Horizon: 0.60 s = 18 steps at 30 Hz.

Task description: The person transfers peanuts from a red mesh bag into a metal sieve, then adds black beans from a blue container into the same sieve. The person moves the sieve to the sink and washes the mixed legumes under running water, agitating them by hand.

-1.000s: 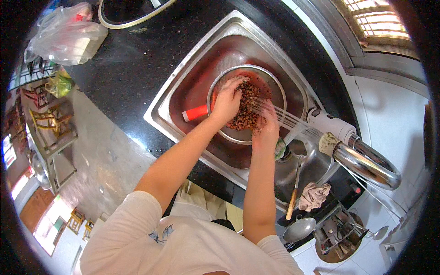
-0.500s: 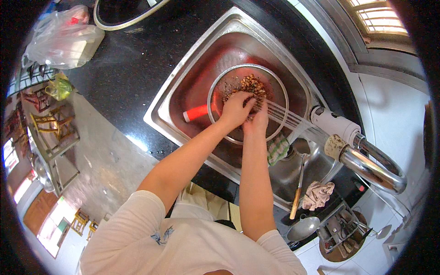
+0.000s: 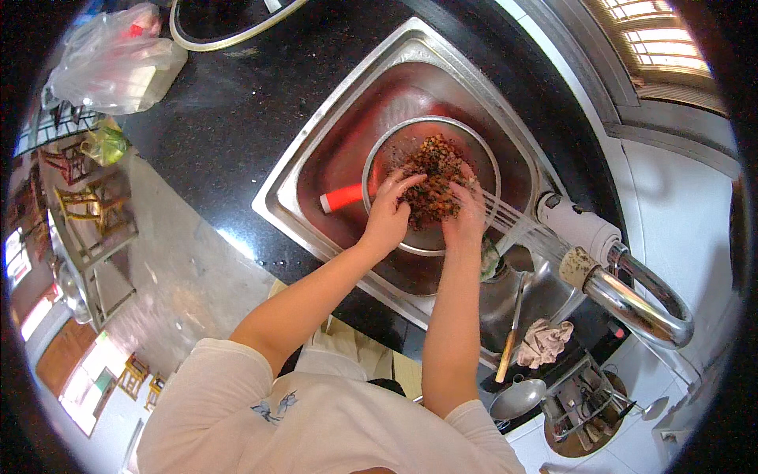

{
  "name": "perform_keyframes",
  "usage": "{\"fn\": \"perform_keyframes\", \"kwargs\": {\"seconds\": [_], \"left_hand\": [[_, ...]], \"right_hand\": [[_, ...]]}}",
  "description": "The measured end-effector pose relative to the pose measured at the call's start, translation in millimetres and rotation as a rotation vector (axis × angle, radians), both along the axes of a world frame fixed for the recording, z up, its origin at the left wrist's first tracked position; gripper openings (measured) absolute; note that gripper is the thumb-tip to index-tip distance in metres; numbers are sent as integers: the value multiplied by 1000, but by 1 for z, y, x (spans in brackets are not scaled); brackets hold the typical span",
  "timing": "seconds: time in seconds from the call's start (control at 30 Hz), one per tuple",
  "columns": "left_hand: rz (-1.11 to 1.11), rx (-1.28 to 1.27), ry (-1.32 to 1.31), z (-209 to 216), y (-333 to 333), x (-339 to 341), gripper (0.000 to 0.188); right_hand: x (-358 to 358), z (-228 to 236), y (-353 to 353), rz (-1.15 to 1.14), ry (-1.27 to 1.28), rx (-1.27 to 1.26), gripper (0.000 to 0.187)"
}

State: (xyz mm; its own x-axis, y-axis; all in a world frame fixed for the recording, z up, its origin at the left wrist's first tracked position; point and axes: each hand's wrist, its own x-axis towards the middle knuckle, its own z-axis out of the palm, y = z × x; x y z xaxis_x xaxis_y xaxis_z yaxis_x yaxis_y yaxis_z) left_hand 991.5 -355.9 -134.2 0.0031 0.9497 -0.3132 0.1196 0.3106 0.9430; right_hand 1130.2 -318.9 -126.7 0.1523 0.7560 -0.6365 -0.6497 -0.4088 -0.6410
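A round metal-rimmed strainer (image 3: 430, 119) sits in the large basin of the steel sink (image 3: 316, 150). Inside it lies a loose heap of small brown and dark bits (image 3: 437, 186), too fine to name. My left hand (image 3: 388, 212) rests at the heap's left side, fingers apart and slightly bent. On the opposite side my right hand (image 3: 466, 207) touches the bits with parted fingers, partly blurred by the water. Streams of water from the faucet (image 3: 632, 296) run onto it. A red handle (image 3: 345, 197) with a pale end sticks out left of the strainer.
In the smaller basin are a green-and-white cloth (image 3: 491, 259) and a wooden-handled utensil (image 3: 512, 336). A crumpled cloth (image 3: 545, 343), a ladle-like metal bowl (image 3: 517, 399) and a utensil rack (image 3: 588, 403) stand nearby. A plastic bag (image 3: 114, 63) and a glass lid (image 3: 229, 24) lie on the dark counter.
My hands were close together over the heap; now they have moved apart to its two sides. The heap is more spread out and more of it shows.
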Motion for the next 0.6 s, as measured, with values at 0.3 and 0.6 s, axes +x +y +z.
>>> {"fn": "perform_keyframes", "kwargs": {"seconds": [0.3, 0.6], "left_hand": [[449, -553, -494, 6, 2, 34, 70], [594, -423, -800, -36, 21, 47, 56]], "right_hand": [[11, -31, 22, 523, -1203, 291, 26], [-13, -43, 8, 196, -454, -8, 34]]}}
